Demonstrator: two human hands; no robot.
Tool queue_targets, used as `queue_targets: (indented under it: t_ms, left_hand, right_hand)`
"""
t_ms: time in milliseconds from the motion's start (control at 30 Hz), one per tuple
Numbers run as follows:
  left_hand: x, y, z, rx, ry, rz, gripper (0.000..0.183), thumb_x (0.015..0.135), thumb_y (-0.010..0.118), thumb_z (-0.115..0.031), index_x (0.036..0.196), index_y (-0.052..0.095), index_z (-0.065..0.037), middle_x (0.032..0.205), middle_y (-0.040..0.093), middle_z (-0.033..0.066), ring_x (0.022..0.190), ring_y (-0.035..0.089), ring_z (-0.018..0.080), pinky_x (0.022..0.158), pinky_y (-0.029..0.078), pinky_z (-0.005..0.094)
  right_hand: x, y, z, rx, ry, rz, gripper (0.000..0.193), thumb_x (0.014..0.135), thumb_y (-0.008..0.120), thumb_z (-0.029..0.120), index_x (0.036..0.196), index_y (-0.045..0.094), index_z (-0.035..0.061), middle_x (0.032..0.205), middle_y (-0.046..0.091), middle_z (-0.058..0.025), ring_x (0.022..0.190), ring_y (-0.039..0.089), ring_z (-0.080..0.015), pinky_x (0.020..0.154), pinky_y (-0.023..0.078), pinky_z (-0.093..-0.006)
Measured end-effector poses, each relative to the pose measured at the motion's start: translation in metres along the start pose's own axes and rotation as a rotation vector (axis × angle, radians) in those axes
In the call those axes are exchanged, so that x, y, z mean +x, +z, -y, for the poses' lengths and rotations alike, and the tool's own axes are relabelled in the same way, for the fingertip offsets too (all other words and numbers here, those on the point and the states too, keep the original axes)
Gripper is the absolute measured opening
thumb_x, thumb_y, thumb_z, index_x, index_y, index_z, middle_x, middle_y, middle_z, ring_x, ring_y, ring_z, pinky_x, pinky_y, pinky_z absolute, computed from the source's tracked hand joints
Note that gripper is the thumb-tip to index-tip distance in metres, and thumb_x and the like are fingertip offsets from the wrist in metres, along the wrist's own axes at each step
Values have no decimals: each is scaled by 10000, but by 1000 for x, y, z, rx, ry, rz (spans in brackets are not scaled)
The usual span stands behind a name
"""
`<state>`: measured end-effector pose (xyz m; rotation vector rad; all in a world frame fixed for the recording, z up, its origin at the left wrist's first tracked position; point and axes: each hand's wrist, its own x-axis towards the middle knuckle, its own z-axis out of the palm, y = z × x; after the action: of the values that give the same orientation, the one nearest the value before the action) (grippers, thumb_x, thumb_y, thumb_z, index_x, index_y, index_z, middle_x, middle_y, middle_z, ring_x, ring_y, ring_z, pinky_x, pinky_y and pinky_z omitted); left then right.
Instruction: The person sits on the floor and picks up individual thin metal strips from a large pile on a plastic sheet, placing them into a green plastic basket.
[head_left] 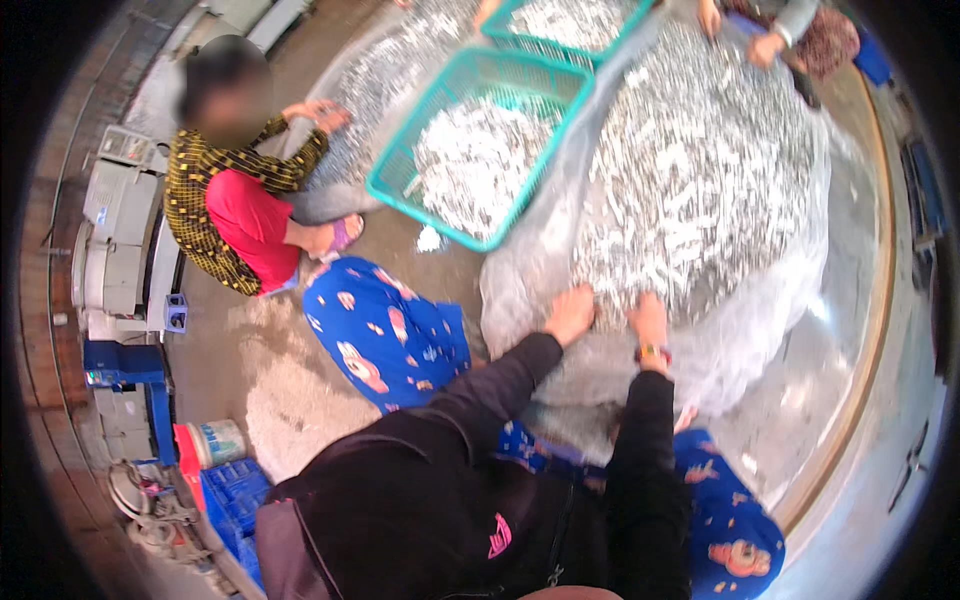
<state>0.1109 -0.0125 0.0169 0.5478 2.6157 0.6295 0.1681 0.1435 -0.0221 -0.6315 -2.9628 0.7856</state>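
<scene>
A broad heap of small silvery fish lies on a clear plastic sheet in front of me. My left hand reaches to the heap's near edge, back of the hand up. A short way to its right, my right hand, with a band at the wrist, touches the same edge. The fingers of both hands point into the fish and are mostly hidden, so their grip cannot be made out. Nothing lifted off the heap shows in either hand.
Left of the heap stands a green basket of fish, with a second green basket behind. A person crouches at another fish pile. Another person's hands work at the far edge. A white bucket stands lower left.
</scene>
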Motion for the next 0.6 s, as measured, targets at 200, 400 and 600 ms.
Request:
queue_targets:
  t_ms: [200, 400, 600]
  left_hand:
    - [7, 4, -7, -37, 24, -56, 264, 764, 554, -215, 851, 492, 26, 803, 570, 233, 778, 554, 390, 652, 429, 467]
    - [18, -28, -29, -271, -35, 10, 276, 808, 457, -231, 824, 504, 40, 810, 587, 228, 762, 558, 396, 657, 442, 447]
    - [73, -48, -21, -784, 174, 130, 533, 891, 236, -273, 494, 511, -47, 507, 545, 97, 491, 531, 205, 553, 433, 335]
  right_hand:
    - [25, -21, -36, 577, 191, 158, 233, 731, 574, 236, 797, 576, 13, 731, 586, -176, 702, 574, -327, 633, 435, -383]
    - [52, -48, -63, 440, 188, 14, 360, 830, 468, 300, 764, 541, -47, 654, 560, -192, 639, 563, -305, 608, 429, -376]
    - [49, -80, -43, 523, 168, -154, 375, 840, 431, 291, 694, 514, -44, 530, 545, -154, 438, 551, -232, 421, 436, -336]
